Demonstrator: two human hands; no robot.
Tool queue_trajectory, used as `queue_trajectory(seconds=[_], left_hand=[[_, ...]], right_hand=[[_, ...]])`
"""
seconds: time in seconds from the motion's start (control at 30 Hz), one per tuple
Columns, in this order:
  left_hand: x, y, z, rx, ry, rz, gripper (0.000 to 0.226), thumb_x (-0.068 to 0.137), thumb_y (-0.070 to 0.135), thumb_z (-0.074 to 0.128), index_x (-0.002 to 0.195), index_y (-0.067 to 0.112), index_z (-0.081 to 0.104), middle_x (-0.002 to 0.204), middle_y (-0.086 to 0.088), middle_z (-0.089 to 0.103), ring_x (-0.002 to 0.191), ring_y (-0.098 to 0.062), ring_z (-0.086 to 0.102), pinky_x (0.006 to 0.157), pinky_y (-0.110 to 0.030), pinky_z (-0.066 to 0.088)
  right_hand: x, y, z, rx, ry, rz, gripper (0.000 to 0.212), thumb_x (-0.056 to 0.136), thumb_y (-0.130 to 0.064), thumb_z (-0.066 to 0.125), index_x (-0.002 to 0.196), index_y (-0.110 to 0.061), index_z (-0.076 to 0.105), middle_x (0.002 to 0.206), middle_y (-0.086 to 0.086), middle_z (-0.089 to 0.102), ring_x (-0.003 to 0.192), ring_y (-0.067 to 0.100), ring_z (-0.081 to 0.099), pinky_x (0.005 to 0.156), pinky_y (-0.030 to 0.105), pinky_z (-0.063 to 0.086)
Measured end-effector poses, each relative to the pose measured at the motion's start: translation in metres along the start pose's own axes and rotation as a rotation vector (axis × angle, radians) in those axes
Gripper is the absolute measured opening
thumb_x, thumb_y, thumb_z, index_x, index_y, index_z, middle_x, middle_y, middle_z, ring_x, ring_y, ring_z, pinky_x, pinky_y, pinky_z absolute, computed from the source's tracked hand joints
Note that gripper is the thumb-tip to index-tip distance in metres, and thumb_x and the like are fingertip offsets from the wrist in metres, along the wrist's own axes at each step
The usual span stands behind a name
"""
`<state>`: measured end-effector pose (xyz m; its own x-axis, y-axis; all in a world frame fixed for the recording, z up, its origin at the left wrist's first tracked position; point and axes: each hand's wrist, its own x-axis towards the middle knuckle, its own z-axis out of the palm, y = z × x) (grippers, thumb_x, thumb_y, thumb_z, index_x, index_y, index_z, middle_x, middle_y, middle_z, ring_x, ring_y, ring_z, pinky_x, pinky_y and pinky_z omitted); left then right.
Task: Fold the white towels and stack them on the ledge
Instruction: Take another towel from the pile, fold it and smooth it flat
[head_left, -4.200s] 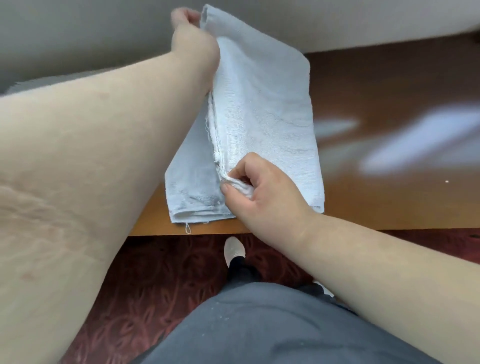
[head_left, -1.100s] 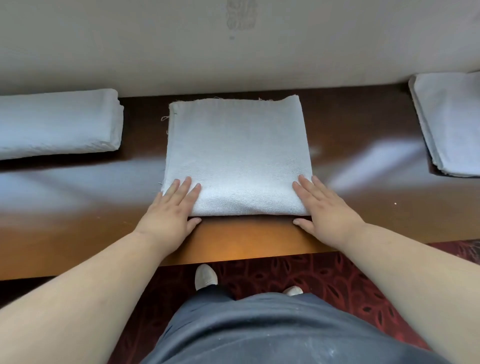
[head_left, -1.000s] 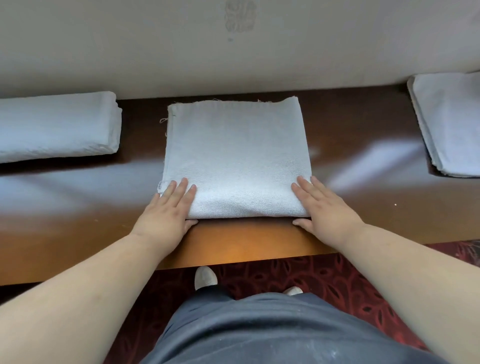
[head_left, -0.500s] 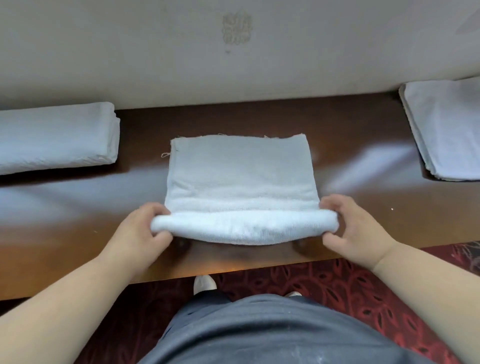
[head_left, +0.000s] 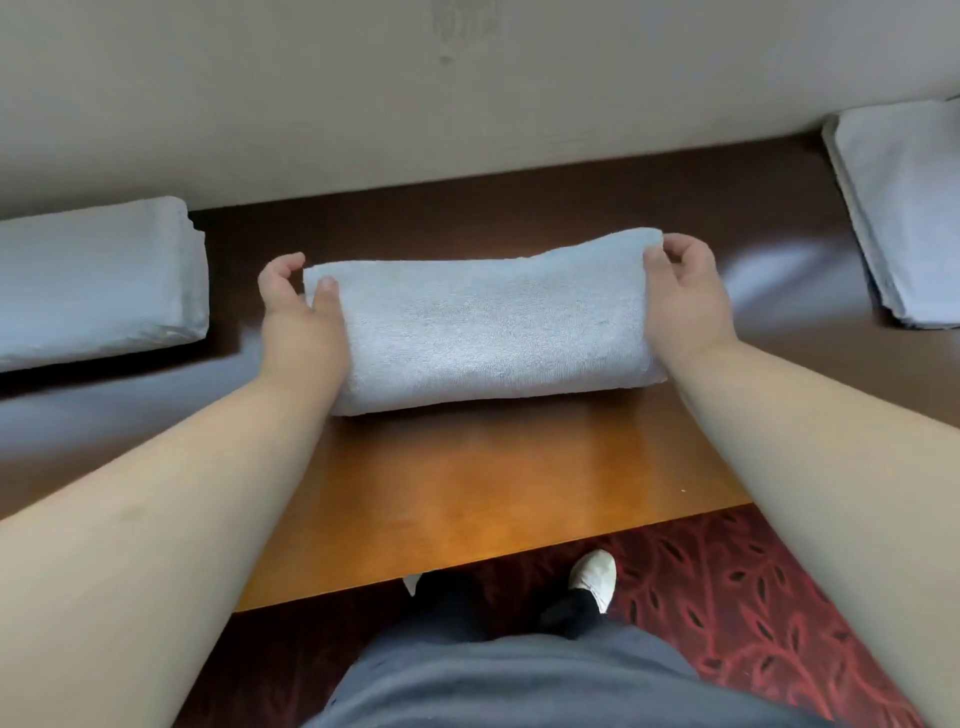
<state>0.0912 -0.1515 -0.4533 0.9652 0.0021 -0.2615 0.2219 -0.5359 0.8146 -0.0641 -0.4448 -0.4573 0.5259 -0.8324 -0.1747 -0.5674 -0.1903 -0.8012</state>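
Since half a second ago, the near edge of the white towel (head_left: 493, 322) is lying folded over the far part, and both hands are sitting farther from the body. Now the towel is lying as a thick folded bundle at the centre of the wooden surface (head_left: 467, 499). At 9 o'clock of it the left hand (head_left: 301, 317) is gripping its left end, thumb on top and fingers curled behind. At 3 o'clock the right hand (head_left: 680, 291) is holding the right end in the same way. Well apart at 9 o'clock a folded towel (head_left: 98, 280) is resting, and at 2 o'clock a flat stack of towels (head_left: 904, 218) is lying beside the wall (head_left: 363, 93).
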Motion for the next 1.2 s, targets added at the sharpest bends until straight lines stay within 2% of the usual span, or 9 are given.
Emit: queue_trajectory(seconds=[0.1,0.23,0.33,0.43,0.53,0.6,0.67,0.87,1.2], left_hand=[[0.02,-0.005,0.01,0.06,0.011,-0.023,0.032,0.099,0.038,0.04,0.131,0.035,0.036,0.095,0.006,0.056,0.075,-0.005,0.052,0.061,-0.022,0.035],[0.025,-0.007,0.024,0.149,0.023,-0.07,0.032,0.101,0.035,0.038,0.132,0.031,0.037,0.106,-0.001,0.054,0.074,-0.008,0.049,0.078,-0.029,0.036],[0.027,0.006,0.025,0.331,0.103,-0.003,0.04,0.099,0.027,0.044,0.138,0.029,0.037,0.128,-0.004,0.053,0.105,-0.022,0.055,0.092,-0.038,0.04],[0.004,0.041,0.035,0.325,0.114,0.369,0.033,0.096,0.022,0.045,0.128,0.028,0.052,0.134,-0.005,0.055,0.121,-0.03,0.051,0.095,-0.039,0.043],[-0.052,0.042,0.066,0.659,-0.256,0.96,0.05,0.097,0.032,0.023,0.142,0.021,0.041,0.144,-0.009,0.048,0.134,-0.033,0.042,0.107,-0.047,0.034],[-0.063,0.031,0.079,0.928,-0.469,0.913,0.063,0.098,0.044,0.008,0.155,0.018,0.013,0.162,-0.004,0.016,0.149,-0.027,0.009,0.118,-0.05,0.006],[-0.051,0.023,0.083,0.986,-0.52,0.862,0.065,0.096,0.048,0.002,0.156,0.022,0.004,0.164,0.0,0.004,0.15,-0.023,-0.003,0.118,-0.049,-0.001],[-0.019,0.016,0.077,1.067,-0.478,0.758,0.069,0.09,0.064,0.0,0.153,0.037,0.002,0.164,-0.002,-0.001,0.15,-0.025,-0.006,0.118,-0.051,-0.003],[0.002,0.016,0.071,1.078,-0.545,0.714,0.071,0.086,0.068,0.002,0.151,0.041,-0.004,0.164,-0.001,-0.004,0.15,-0.023,-0.005,0.119,-0.048,-0.001]], right_hand=[[0.016,0.007,0.013,-0.102,0.013,0.0,0.033,0.094,-0.051,0.044,0.12,-0.035,0.058,0.096,-0.021,0.062,0.09,0.001,0.058,0.08,0.022,0.038],[0.022,0.007,0.022,-0.248,0.021,0.022,0.039,0.097,-0.05,0.042,0.127,-0.029,0.055,0.113,-0.006,0.065,0.104,0.02,0.058,0.086,0.03,0.041],[0.017,-0.001,0.023,-0.324,0.064,0.012,0.04,0.1,-0.044,0.043,0.134,-0.025,0.05,0.13,0.003,0.057,0.117,0.026,0.054,0.099,0.039,0.042],[0.004,-0.016,0.015,-0.347,0.218,-0.206,0.042,0.101,-0.035,0.042,0.138,-0.018,0.053,0.142,0.005,0.049,0.133,0.025,0.042,0.113,0.041,0.03],[-0.024,-0.034,0.025,-0.437,0.141,-0.678,0.04,0.099,-0.027,0.04,0.134,-0.015,0.056,0.141,0.007,0.054,0.135,0.028,0.041,0.113,0.051,0.027],[-0.043,-0.035,0.041,-0.67,-0.138,-0.758,0.044,0.102,-0.028,0.036,0.143,-0.017,0.049,0.151,0.007,0.045,0.144,0.029,0.03,0.116,0.053,0.021],[-0.049,-0.028,0.051,-0.91,-0.352,-0.603,0.056,0.102,-0.043,0.02,0.155,-0.024,0.029,0.164,0.004,0.023,0.152,0.025,0.009,0.121,0.051,0.006],[-0.029,-0.011,0.045,-1.036,-0.322,-0.425,0.082,0.086,-0.08,0.005,0.157,-0.038,0.008,0.167,0.002,0.001,0.153,0.021,-0.007,0.117,0.059,-0.008],[-0.005,0.001,0.023,-0.936,-0.461,-0.482,0.08,0.086,-0.079,0.006,0.156,-0.04,0.002,0.167,-0.007,-0.004,0.152,0.012,-0.009,0.12,0.055,0.009]])
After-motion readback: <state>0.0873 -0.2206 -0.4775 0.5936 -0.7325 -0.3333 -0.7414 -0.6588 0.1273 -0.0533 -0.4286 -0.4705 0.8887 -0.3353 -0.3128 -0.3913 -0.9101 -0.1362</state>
